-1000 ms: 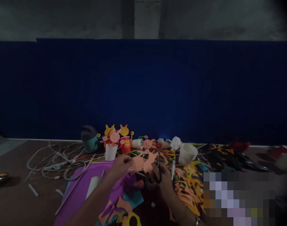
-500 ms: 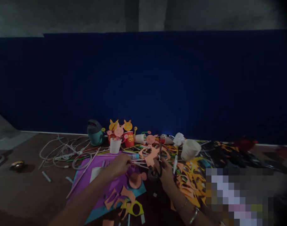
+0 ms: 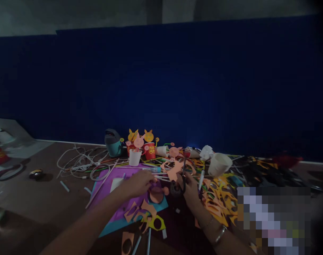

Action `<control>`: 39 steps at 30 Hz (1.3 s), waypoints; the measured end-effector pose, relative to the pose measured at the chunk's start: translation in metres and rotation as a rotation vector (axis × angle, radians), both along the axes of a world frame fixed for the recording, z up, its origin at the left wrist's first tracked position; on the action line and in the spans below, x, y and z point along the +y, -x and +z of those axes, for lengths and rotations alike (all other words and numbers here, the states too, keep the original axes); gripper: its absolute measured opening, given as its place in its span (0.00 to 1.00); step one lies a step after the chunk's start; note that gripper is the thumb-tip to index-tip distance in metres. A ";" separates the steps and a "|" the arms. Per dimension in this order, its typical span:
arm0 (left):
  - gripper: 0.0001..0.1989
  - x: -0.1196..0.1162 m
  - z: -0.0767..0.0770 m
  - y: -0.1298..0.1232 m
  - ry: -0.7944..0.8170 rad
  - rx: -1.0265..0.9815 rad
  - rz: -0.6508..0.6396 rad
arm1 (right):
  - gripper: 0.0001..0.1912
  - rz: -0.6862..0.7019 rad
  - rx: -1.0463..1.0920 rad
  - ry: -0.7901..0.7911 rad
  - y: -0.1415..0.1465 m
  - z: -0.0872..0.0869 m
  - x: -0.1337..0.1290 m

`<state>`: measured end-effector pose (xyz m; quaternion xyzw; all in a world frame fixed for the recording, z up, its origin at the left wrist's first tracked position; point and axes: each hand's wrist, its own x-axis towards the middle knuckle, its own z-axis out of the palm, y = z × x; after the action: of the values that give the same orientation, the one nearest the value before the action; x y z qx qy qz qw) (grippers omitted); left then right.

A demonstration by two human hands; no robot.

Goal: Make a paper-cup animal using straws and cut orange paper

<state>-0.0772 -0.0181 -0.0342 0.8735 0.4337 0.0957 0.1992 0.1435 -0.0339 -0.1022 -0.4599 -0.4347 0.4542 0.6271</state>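
My right hand (image 3: 190,191) holds black-handled scissors (image 3: 180,187), their blades pointing up into an orange paper cutout (image 3: 174,170). My left hand (image 3: 138,184) lies over a purple paper sheet (image 3: 108,184), its fingers beside thin white sticks (image 3: 161,178). Just below those fingers is a round orange paper piece (image 3: 156,195). I cannot tell whether the left fingers pinch anything. A white marker (image 3: 201,180) stands close to my right hand.
Orange and yellow paper scraps (image 3: 217,202) cover the table's right side. At the back stand paper animal figures on cups (image 3: 138,142), a white paper cup (image 3: 219,164), and a teal container (image 3: 113,143). Tangled white cables (image 3: 81,163) lie to the left, against a dark blue wall (image 3: 161,81).
The view has swung, so the table scene sits further right and the wall's top edge higher. My left hand now lies above the round orange piece, and the scissors remain in my right hand.
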 end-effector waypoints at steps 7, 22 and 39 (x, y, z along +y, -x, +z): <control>0.13 -0.028 -0.012 0.001 -0.062 0.100 0.023 | 0.11 0.003 0.005 0.002 0.001 0.002 -0.001; 0.10 0.014 -0.036 -0.032 -0.287 0.300 0.165 | 0.11 -0.085 -0.002 -0.057 -0.002 -0.016 0.007; 0.10 0.018 -0.045 -0.037 -0.251 0.211 0.127 | 0.15 -0.105 -0.005 -0.036 -0.008 -0.020 0.008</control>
<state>-0.0406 0.0000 -0.0789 0.8676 0.4911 0.0691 0.0352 0.1510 -0.0254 -0.1223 -0.4717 -0.4196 0.4119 0.6571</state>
